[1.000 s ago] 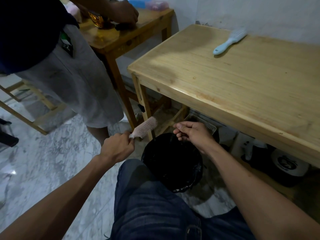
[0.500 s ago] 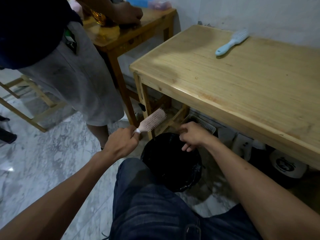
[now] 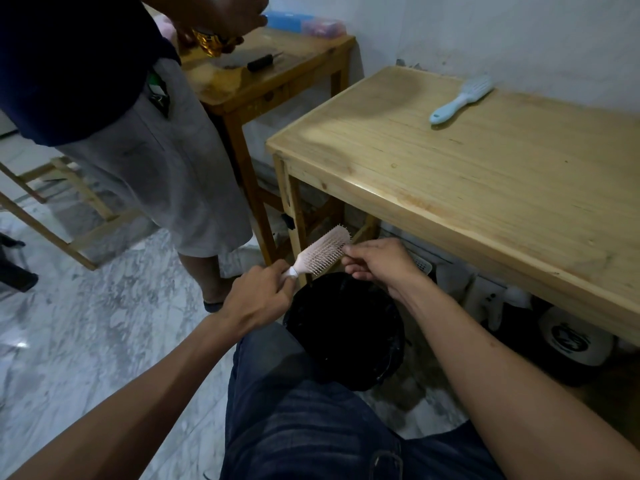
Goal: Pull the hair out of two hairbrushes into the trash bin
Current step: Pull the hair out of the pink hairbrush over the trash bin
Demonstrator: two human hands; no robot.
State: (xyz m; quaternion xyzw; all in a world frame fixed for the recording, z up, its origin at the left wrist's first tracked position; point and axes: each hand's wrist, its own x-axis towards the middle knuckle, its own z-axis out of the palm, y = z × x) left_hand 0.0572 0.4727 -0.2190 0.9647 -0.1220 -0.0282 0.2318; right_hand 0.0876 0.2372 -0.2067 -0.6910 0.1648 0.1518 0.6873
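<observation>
Left hand [image 3: 258, 299] grips the pink hairbrush [image 3: 320, 252] handle above the black trash bin [image 3: 346, 327]; right hand [image 3: 377, 263] pinches its bristles. Blue hairbrush [image 3: 460, 98] lies near the counter's [image 3: 485, 188] far edge.

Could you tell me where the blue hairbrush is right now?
The blue hairbrush lies untouched at the far side of the wooden table, near the wall, upper right of the head view.

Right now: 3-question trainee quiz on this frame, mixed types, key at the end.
1. True or false: the blue hairbrush lies on the wooden table.
2. Which hand grips the pink hairbrush by its handle: A) left hand B) right hand?
3. Fill in: the pink hairbrush is held above the black ____.

Key: 1 true; 2 A; 3 trash bin.
</observation>
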